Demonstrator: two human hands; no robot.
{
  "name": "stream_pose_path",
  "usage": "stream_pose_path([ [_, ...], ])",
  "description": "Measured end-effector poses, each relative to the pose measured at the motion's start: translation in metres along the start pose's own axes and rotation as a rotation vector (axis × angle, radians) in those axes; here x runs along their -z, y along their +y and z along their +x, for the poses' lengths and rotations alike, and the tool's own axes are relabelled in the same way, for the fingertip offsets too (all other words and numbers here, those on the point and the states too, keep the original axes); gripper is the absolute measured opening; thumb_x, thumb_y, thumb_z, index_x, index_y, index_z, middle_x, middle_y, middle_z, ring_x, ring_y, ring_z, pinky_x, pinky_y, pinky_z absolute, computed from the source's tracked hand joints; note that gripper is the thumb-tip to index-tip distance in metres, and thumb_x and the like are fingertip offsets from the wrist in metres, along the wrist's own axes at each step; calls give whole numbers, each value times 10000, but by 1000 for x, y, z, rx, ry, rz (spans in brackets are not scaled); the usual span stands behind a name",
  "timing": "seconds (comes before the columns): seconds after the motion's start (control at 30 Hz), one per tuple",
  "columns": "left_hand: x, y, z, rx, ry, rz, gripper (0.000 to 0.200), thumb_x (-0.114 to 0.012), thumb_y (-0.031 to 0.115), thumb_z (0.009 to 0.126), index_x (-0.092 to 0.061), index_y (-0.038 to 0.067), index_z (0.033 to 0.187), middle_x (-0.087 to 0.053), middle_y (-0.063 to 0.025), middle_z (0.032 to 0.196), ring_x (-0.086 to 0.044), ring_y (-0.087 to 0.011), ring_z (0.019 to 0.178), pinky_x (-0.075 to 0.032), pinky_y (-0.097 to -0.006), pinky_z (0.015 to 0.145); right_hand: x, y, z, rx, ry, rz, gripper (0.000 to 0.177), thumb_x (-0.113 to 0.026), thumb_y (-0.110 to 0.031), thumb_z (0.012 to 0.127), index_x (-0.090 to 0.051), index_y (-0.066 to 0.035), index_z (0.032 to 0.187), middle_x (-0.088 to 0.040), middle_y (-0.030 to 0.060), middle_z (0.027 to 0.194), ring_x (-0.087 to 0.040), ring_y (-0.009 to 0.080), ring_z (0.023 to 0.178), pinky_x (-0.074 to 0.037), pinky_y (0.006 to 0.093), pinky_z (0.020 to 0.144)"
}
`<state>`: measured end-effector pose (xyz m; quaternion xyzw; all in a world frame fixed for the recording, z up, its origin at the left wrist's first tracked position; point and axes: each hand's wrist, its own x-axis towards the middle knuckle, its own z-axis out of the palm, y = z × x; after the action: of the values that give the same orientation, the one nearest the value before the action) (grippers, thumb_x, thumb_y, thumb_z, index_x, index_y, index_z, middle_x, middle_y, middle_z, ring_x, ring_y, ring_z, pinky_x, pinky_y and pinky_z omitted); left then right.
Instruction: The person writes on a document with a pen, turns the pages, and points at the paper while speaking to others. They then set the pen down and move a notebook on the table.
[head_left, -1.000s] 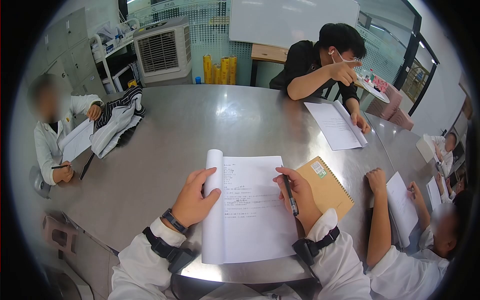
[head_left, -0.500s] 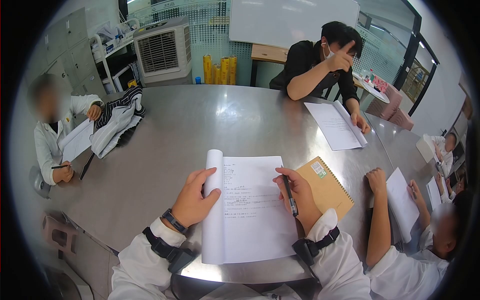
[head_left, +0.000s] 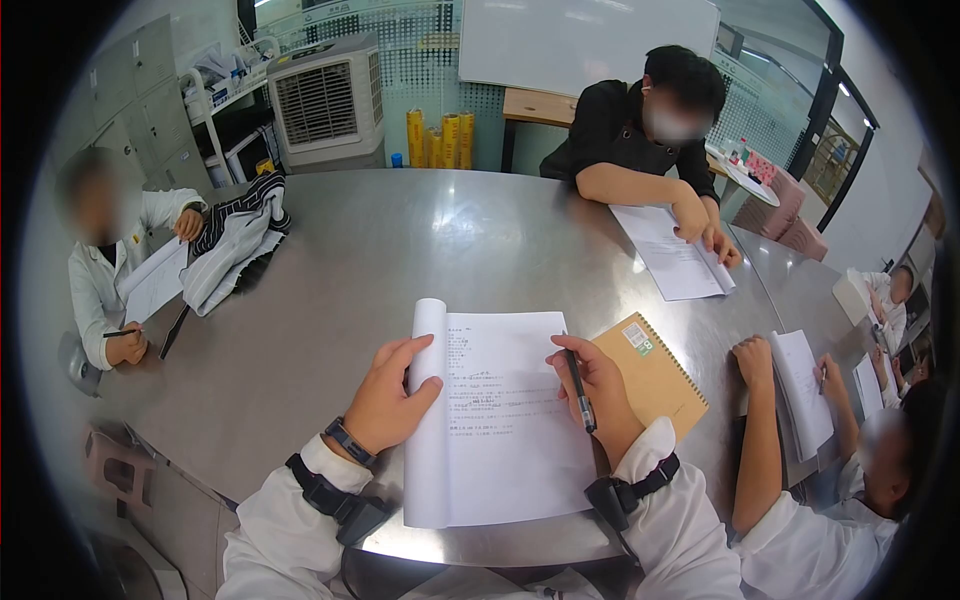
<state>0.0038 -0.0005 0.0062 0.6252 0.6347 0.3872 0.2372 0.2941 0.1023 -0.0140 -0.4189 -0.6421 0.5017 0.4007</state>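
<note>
A stack of printed sheets [head_left: 515, 450] lies in front of me on the metal table, its left side rolled over into a tube. My left hand [head_left: 395, 395] is closed around that rolled edge, thumb on top. In my right hand [head_left: 600, 395] a dark pen [head_left: 578, 390] is held, tip end up near the page's right edge and clip end towards my wrist. Beneath and beside the right hand is a brown spiral notebook [head_left: 650, 365] with a barcode sticker. Printed lines and a few handwritten marks show on the page.
Across the metal table [head_left: 350, 240], a person in black [head_left: 620, 130] leans over papers [head_left: 670, 255]. Another person sits at left by a striped cloth [head_left: 240, 240]. At right, a white-sleeved person holds papers [head_left: 800, 400]. An air cooler [head_left: 328, 105] stands behind.
The person in black has lowered the raised hand onto the papers. At right, the neighbour's papers have shifted slightly. My hands, pen and sheets have stayed in place.
</note>
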Motion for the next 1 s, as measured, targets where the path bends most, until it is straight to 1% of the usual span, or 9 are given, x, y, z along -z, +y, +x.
stream_pose_path([
  [0.03,0,0,0,0,6,-6,565,-689,196,967,-529,47,1487,-464,-242,1490,-621,-355,1206,-541,-402,1013,0,0,0,5,0,1,309,-627,-168,1080,-631,-14,1348,-742,67,1015,-590,67,615,-479,214,545],
  [0.53,1,2,0,4,-4,-12,567,-686,190,969,-521,38,1490,-452,-245,1495,-615,-360,1217,-540,-409,1027,0,1,0,-8,3,3,303,-629,-153,1077,-634,-15,1346,-739,65,1018,-589,67,619,-487,213,558],
  [1.0,0,0,0,-1,4,-23,566,-689,195,968,-527,43,1488,-459,-229,1497,-627,-342,1192,-545,-397,1008,0,1,0,-5,2,-11,304,-642,-163,1071,-639,-11,1335,-745,69,1008,-595,70,618,-489,215,553],
])
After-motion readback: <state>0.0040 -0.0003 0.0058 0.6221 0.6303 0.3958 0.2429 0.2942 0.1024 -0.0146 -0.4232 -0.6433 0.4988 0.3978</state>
